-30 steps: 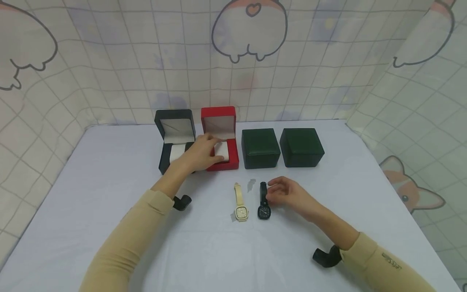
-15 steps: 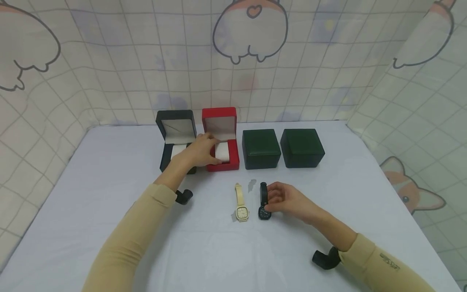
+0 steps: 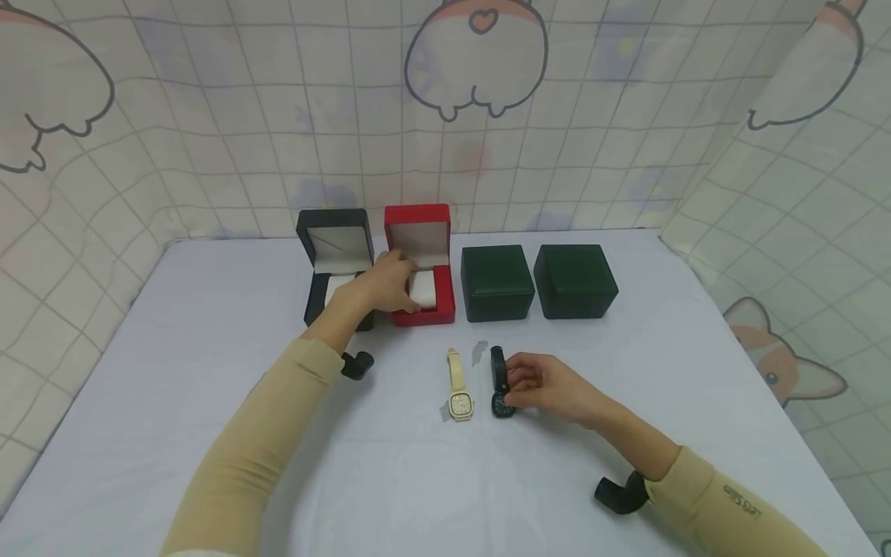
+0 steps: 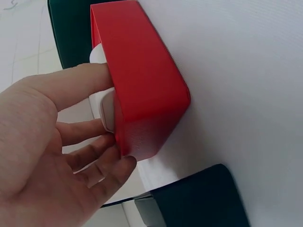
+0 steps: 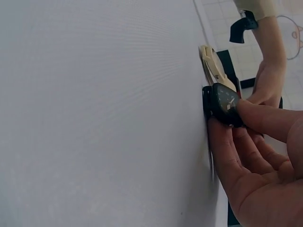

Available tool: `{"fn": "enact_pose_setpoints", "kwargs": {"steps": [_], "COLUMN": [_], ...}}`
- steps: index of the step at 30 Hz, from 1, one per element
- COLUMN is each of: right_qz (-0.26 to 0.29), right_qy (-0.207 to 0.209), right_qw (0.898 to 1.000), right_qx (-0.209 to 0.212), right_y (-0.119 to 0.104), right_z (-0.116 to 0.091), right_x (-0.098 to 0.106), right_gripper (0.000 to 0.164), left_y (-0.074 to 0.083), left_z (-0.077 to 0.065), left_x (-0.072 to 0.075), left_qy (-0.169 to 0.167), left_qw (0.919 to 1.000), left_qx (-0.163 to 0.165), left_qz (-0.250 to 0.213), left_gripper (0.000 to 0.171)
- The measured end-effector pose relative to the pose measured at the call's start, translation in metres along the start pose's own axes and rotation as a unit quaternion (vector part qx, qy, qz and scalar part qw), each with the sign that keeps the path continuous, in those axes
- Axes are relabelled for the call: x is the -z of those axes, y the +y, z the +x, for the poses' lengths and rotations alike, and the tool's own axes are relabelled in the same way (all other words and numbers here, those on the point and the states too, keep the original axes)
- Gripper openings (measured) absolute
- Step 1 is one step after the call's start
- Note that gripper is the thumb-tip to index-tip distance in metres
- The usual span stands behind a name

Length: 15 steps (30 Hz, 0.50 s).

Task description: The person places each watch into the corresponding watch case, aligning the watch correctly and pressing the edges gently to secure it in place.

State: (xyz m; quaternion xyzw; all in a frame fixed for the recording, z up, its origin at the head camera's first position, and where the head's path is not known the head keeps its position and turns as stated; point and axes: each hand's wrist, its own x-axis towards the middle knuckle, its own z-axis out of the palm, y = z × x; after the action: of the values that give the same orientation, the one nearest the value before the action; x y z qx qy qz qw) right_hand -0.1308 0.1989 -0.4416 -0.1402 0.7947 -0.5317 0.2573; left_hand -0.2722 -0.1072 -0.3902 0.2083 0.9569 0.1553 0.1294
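My left hand [image 3: 386, 285] reaches into the open red watch box [image 3: 445, 298], gripping the white cushion [image 3: 423, 288] inside. In the left wrist view, the thumb goes over the box's red rim beside the cushion [image 4: 107, 111], the other fingers curling in at the far side. Between thumb and fingers, my right hand [image 3: 546, 384] pinches a black wristwatch [image 3: 500, 371] by its case; the thumb lies on the dial [image 5: 227, 100] in the right wrist view. Left of it, a wristwatch with a pale yellow strap [image 3: 456, 375] lies face up on the table.
An open dark watch box [image 3: 316, 298] with a white cushion stands left of the red one, partly behind my left forearm. Two closed green boxes [image 3: 497, 283] [image 3: 576, 281] stand to the right. Grey smudges [image 3: 479, 352] mark the white tablecloth [image 3: 390, 480]. Printed cloth hangs behind.
My right hand's thumb has come down onto the black watch's case, and its strap has shifted slightly left. The left hand stays at the red box, its thumb drawn slightly left.
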Motion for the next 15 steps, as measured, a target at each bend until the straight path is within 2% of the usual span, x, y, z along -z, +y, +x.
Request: {"fn": "enact_pose_setpoints", "kwargs": {"steps": [6,15], "right_qz": [-0.013,-0.027], "right_qy": [0.005,0.013], "right_qw": [1.0,0.999], "right_qx": [0.007,0.022], "right_y": [0.0001,-0.0024], "right_z": [-0.0016,-0.0003], "right_x": [-0.0014,0.0016], "right_gripper": [0.039,0.044], "left_y": [-0.0042,-0.0067], "left_z": [0.0024,0.0037], "left_x": [-0.0014,-0.0012], "left_qy": [-0.005,0.006], "left_qw": [1.0,0.9998], "left_qx": [-0.003,-0.019], "left_qz": [0.003,-0.002], "left_gripper": [0.069,0.068]}}
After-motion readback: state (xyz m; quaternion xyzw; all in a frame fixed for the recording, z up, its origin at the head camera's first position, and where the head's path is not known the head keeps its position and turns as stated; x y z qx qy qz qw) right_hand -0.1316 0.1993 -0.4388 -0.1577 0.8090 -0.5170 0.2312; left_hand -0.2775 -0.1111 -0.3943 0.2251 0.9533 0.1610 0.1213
